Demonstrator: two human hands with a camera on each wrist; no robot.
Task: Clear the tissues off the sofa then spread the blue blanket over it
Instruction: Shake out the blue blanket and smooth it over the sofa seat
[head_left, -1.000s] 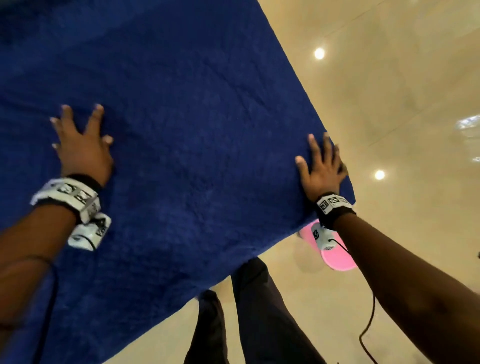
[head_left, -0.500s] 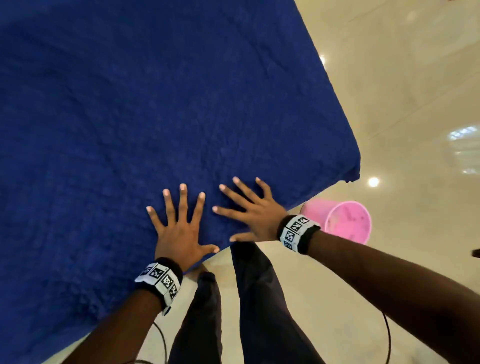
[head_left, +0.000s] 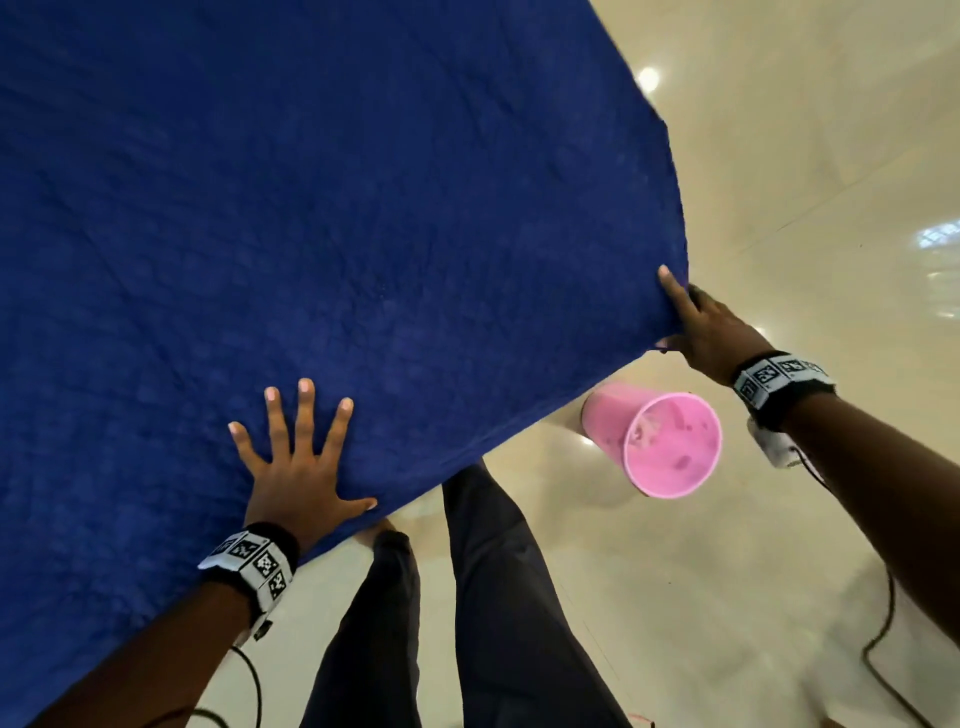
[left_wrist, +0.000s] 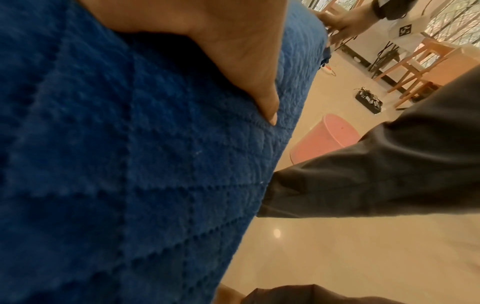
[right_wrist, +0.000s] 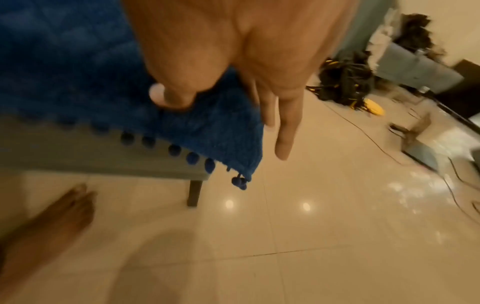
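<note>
The blue quilted blanket lies spread over the sofa and hides the whole seat. My left hand rests flat on it near the front edge, fingers straight and fanned; the left wrist view shows the thumb pressed into the blanket. My right hand is at the blanket's front right corner, fingers straight and reaching over the edge. In the right wrist view the thumb of the right hand lies on the blanket above its pom-pom fringe. No tissues show on the sofa.
A pink bin stands on the glossy tiled floor by the sofa's right corner, with pale scraps inside. My legs stand against the front edge. The grey sofa front and one leg show below the fringe. Cables and gear lie beyond.
My right hand has slid from beside the left hand out to the blanket's front right corner. The left hand stays flat near the front edge.
</note>
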